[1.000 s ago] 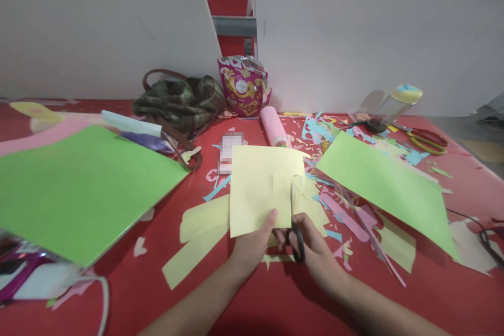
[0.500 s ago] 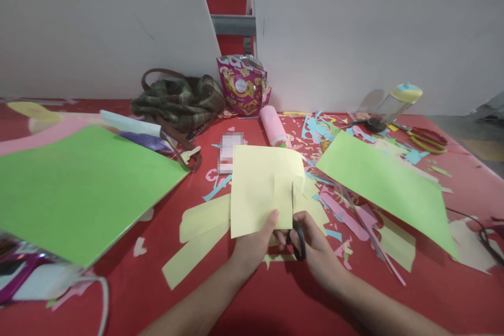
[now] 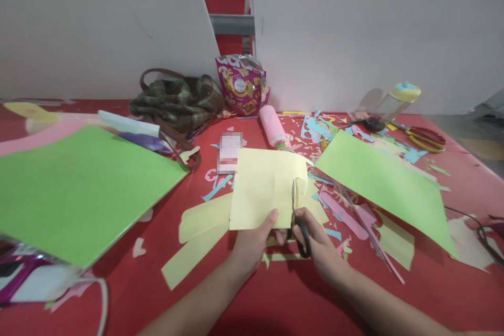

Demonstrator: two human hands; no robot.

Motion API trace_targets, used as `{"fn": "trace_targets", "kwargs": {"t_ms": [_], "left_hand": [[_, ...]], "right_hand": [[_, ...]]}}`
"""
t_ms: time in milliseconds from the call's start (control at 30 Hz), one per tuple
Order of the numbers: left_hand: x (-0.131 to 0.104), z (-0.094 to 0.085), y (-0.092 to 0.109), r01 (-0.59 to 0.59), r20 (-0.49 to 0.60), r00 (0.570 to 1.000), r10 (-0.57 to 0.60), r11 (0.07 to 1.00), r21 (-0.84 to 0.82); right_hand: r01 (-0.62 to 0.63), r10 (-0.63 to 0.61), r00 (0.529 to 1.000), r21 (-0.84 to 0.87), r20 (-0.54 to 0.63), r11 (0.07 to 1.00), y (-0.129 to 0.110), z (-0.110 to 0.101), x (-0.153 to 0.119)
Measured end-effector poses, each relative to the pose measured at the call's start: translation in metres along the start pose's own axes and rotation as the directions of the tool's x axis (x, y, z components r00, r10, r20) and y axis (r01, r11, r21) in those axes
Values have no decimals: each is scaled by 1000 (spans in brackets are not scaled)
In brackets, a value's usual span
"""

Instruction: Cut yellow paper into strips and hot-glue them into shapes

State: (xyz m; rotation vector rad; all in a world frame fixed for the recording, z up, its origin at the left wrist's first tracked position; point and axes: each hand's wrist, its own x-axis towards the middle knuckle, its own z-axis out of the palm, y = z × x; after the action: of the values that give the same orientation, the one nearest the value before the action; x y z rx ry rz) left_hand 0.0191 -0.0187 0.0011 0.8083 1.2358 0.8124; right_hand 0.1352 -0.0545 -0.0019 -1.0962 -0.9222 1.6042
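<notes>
My left hand (image 3: pixel 255 244) pinches the lower edge of a pale yellow paper sheet (image 3: pixel 255 184), thumb on top and fingers beneath. Black-handled scissors (image 3: pixel 302 239) are in my right hand (image 3: pixel 321 252), their blade pointing away from me along the sheet's right side. A cut strip curls to the right of the blade. Under and beside the sheet lie yellow paper strips (image 3: pixel 197 244) on the red table (image 3: pixel 252 304). The fingers of my left hand under the paper are partly hidden.
Large green sheets (image 3: pixel 90 189) lie at left, another green sheet (image 3: pixel 381 184) at right. Behind are a plaid cloth bag (image 3: pixel 179 100), a purple snack bag (image 3: pixel 242 86) and a pink bottle (image 3: pixel 272 126). Paper scraps, red-and-yellow-handled scissors (image 3: pixel 427 139) and a clear bottle (image 3: pixel 394 105) stand right.
The scissors have tilted slightly and shifted a little to the right along the sheet's edge. The yellow sheet has turned slightly, and its cut strip curls differently.
</notes>
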Motion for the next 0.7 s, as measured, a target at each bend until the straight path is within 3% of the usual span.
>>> {"fn": "trace_targets", "kwargs": {"t_ms": [233,433,700], "left_hand": [[0,-1,-2,-2,24,1000,4,996,-88],[4,-4,-8,56,131,991,-31,980,-190],[4,-1,-10,34,99,995,-13,976,-216]], "right_hand": [[9,-9,1000,11,19,1000,-3,3,0],[11,-12,1000,50,16,999,1,4,2],[-10,11,1000,46,-16,999,8,4,1]]}}
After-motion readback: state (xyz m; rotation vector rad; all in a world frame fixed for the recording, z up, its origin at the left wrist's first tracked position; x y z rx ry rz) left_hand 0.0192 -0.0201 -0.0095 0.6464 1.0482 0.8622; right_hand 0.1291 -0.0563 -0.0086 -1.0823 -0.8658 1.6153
